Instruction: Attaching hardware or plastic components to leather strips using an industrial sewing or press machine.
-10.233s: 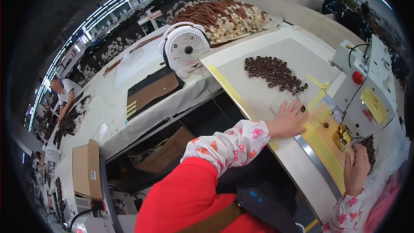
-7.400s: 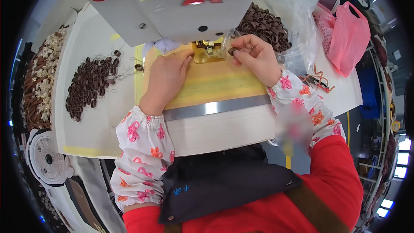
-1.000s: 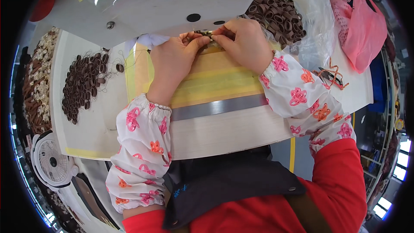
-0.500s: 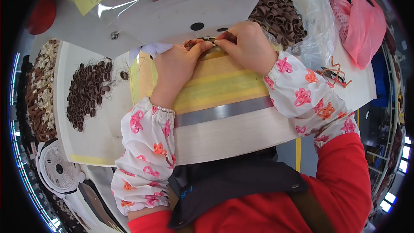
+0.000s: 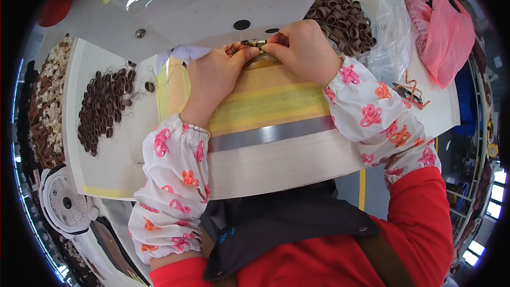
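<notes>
My left hand (image 5: 215, 77) and my right hand (image 5: 305, 53) meet at the front edge of a large pale grey machine (image 5: 202, 13), fingertips almost touching. Both are closed in a pinch, thumbs toward each other. What lies between the fingers is too small and too covered to name. Just behind the fingertips shows a small metal part (image 5: 256, 43) of the machine. Under my wrists the work surface (image 5: 276, 98) is covered with yellow and tan tape, with a metal strip (image 5: 265, 135) along its near side.
Small brown loops (image 5: 103, 103) with loose threads lie at left; more brown loops (image 5: 342, 18) fill a clear plastic bag (image 5: 390, 26) at right. Beyond are a pink bag (image 5: 451, 37) and dark snips (image 5: 409, 94). A white fan (image 5: 66, 202) stands at lower left.
The view has shifted slightly. Both hands remain pinched at the same spot by the machine, and the small metal part behind the fingertips shows more clearly.
</notes>
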The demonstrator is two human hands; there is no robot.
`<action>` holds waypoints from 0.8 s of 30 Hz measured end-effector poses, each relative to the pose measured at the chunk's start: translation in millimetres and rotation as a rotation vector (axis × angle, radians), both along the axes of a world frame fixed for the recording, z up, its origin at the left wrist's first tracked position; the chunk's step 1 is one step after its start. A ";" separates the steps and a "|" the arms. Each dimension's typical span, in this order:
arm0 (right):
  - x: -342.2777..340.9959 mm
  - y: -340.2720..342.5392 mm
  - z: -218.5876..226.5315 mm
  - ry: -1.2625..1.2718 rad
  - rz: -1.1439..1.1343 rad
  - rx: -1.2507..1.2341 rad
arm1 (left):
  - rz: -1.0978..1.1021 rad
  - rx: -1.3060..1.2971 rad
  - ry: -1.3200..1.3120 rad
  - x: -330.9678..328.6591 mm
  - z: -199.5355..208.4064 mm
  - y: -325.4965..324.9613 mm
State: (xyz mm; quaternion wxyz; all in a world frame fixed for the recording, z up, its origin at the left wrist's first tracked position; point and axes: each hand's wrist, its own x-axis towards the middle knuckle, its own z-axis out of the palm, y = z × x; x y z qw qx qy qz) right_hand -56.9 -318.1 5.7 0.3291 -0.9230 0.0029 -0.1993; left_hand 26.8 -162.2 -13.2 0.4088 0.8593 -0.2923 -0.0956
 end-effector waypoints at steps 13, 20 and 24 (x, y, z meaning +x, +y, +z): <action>3.1 -1.6 -1.2 0.033 0.006 0.032 | 0.017 -0.024 0.103 2.1 1.0 2.4; 1.4 -5.1 -5.6 0.014 0.014 0.080 | 0.020 0.011 0.048 -4.3 8.1 -2.8; 2.7 -5.6 -7.4 -0.019 0.041 0.025 | 0.013 -0.028 0.009 -2.6 3.9 -0.2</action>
